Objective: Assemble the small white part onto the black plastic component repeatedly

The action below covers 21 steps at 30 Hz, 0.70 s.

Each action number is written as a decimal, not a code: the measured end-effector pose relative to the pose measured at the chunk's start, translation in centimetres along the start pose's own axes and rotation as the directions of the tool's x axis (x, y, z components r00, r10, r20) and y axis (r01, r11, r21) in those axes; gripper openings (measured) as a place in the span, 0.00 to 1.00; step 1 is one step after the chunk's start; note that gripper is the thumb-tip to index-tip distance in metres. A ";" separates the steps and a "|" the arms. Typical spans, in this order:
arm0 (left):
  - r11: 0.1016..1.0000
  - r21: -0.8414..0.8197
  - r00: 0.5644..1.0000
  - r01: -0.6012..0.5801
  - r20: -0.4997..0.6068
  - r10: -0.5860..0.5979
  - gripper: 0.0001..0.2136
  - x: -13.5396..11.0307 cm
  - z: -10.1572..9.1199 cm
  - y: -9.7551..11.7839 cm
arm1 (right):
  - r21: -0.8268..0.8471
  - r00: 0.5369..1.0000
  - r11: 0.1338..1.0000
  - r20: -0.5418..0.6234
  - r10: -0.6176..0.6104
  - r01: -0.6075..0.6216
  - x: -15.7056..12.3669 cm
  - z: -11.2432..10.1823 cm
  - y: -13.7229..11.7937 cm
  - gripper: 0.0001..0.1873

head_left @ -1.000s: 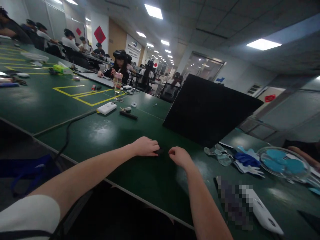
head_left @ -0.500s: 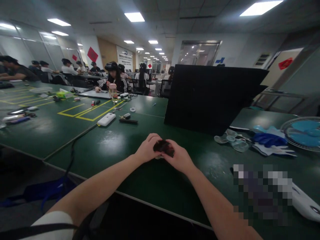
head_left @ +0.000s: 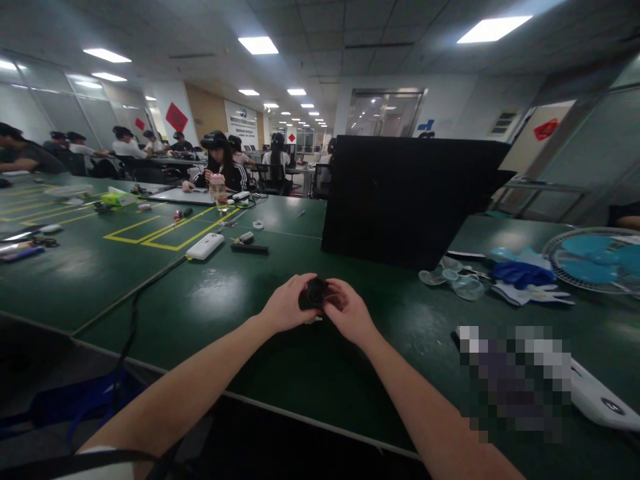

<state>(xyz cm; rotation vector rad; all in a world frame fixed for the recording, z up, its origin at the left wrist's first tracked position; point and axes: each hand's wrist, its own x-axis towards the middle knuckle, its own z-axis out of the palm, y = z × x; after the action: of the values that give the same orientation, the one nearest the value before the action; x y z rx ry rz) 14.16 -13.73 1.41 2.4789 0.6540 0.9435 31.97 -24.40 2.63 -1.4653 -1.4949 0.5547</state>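
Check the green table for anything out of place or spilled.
The fan looks odd: it appears to lie flat on the table rather than stand. Beside it, gloves lie crumpled. No spill is evident.

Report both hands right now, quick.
Left hand: closed on a small dark object.
Right hand: curled at the object's other side; whether it grips anything cannot be told.

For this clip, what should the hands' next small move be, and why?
Probably the left hand should squeeze the small dark object slightly to steady it: that hand's fingers and thumb curve around one side, while the fingertips of the right hand are close to the other, above the green table.
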 end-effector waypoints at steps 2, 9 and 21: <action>0.997 -0.076 1.000 0.014 -0.002 -0.014 0.35 -0.1 0.0 -0.3 | 0.049 1.000 0.999 -0.006 0.002 -0.002 0.2 -0.2 0.4 0.24; 0.941 -0.321 0.986 0.105 -0.088 -0.140 0.29 0.3 0.9 -1.1 | -0.041 0.999 0.999 -0.044 0.012 -0.014 0.0 0.1 -0.1 0.11; 0.987 -0.073 0.986 -0.142 0.082 0.148 0.21 -0.9 -0.4 0.4 | -0.201 0.971 0.980 -0.236 -0.038 -0.010 0.1 -0.4 0.0 0.24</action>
<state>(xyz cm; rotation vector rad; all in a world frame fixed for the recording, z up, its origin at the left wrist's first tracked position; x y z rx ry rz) 13.40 -14.52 1.40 2.5189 0.4115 0.8870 32.30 -24.45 2.88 -1.6129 -1.3989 0.2124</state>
